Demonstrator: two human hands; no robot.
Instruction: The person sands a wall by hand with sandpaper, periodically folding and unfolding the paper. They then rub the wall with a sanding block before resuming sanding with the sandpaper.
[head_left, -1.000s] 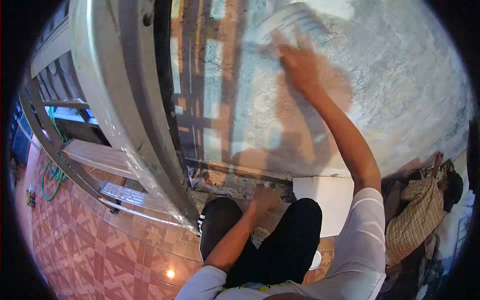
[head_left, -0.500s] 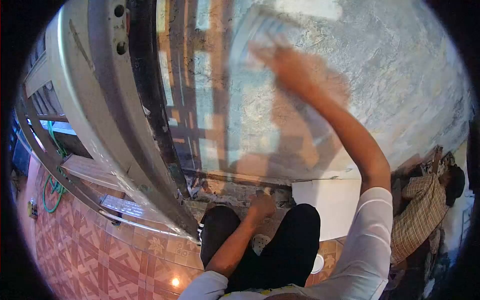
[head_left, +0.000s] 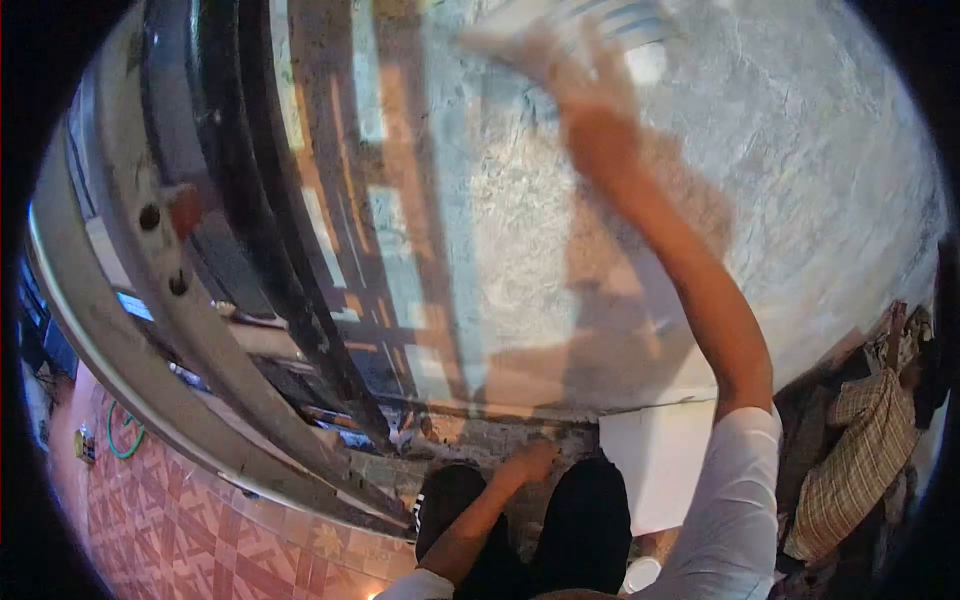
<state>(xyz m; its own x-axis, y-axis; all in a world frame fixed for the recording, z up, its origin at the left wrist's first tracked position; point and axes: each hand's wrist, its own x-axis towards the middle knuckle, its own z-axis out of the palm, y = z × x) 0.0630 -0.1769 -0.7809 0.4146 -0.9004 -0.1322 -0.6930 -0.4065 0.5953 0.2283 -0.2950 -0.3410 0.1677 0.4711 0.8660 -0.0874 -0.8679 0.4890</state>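
The grey plastered wall (head_left: 800, 200) spreads all around the raised right hand (head_left: 592, 100). Left of that hand runs a metal door frame (head_left: 150, 330). Far below it, to the right, is 1 person in a checked shirt (head_left: 860, 450). The right hand grips a blurred plastering float (head_left: 575, 25), laid against the wall just above the fingers. The left hand (head_left: 530, 462) rests low by the 2 knees, and its grip cannot be told.

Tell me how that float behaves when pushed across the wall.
The float looks flat and stiff, so it probably slides without bending. The wall looks rough, so expect drag. The right hand alone holds it: likely light.
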